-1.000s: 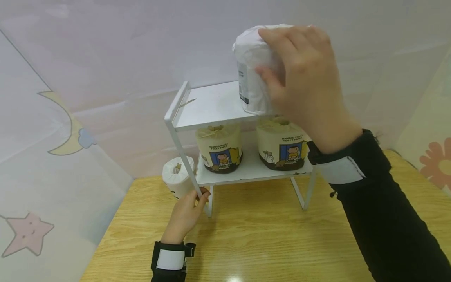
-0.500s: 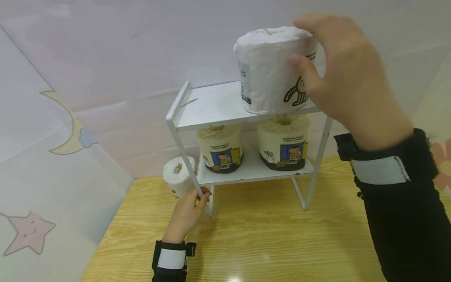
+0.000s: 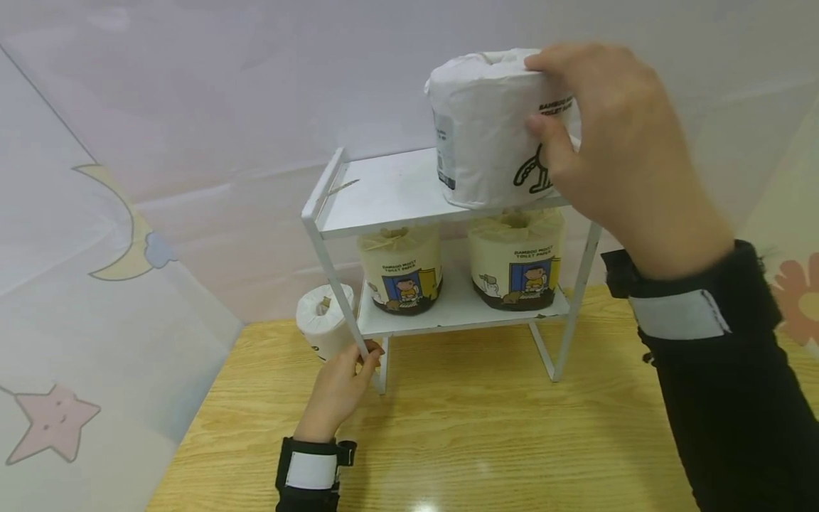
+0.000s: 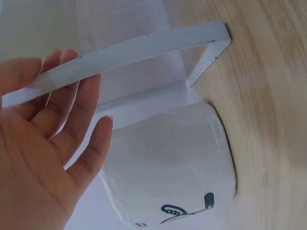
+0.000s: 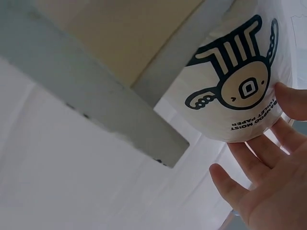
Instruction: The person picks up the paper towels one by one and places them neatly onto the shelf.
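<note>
A white-wrapped toilet roll [image 3: 493, 135] sits at the right end of the rack's white upper shelf [image 3: 384, 188]. My right hand [image 3: 621, 142] holds this roll by its right side, fingers at the top edge and thumb on the front. In the right wrist view a printed cartoon animal shows on the roll [image 5: 244, 86], beside the thumb. Low on the left, my left hand [image 3: 339, 387] grips the rack's front left leg [image 4: 129, 52] between thumb and fingers. Behind that leg, another white toilet roll [image 4: 168, 163] stands on the table, close to the fingertips.
Two cream toilet rolls, the left roll [image 3: 399, 274] and the right roll [image 3: 517, 263], stand on the lower shelf [image 3: 457, 302]. The rack rests on a wooden table [image 3: 473, 434]. Behind it hangs a pale wall covering [image 3: 211, 107] with cartoon prints.
My right hand moved right, off most of the upper toilet roll, then slightly back left onto its right side. The roll's print has shifted a little left. The left hand stays on the leg.
</note>
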### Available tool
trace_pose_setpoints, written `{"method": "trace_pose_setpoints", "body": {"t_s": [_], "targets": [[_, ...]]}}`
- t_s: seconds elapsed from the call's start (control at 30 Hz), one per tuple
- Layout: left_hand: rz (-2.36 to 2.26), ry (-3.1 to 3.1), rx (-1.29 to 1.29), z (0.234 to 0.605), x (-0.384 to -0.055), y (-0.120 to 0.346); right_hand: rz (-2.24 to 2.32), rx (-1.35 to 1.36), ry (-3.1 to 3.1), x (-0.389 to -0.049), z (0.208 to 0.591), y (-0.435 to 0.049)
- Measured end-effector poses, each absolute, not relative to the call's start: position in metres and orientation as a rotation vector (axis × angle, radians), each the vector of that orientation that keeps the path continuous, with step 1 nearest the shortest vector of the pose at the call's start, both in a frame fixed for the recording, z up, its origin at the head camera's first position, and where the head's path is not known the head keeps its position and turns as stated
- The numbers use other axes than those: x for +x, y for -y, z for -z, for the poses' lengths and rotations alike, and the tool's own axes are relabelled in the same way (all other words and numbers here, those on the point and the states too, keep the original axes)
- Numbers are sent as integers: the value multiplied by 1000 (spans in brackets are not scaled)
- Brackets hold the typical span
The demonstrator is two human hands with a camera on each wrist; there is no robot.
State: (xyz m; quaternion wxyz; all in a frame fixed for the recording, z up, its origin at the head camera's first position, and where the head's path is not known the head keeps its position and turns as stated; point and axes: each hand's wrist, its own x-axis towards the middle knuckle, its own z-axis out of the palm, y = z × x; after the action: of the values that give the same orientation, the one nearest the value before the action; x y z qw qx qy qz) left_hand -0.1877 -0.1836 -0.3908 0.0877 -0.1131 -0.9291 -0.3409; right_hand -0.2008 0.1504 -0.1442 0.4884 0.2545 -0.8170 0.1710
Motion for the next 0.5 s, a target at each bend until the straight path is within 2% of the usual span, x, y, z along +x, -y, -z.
{"method": "trace_pose_setpoints", "body": {"t_s": [0.5], "targets": [[1020,2773,-329,391,-186,183,-436,456,1884,-193,153,-128]]}}
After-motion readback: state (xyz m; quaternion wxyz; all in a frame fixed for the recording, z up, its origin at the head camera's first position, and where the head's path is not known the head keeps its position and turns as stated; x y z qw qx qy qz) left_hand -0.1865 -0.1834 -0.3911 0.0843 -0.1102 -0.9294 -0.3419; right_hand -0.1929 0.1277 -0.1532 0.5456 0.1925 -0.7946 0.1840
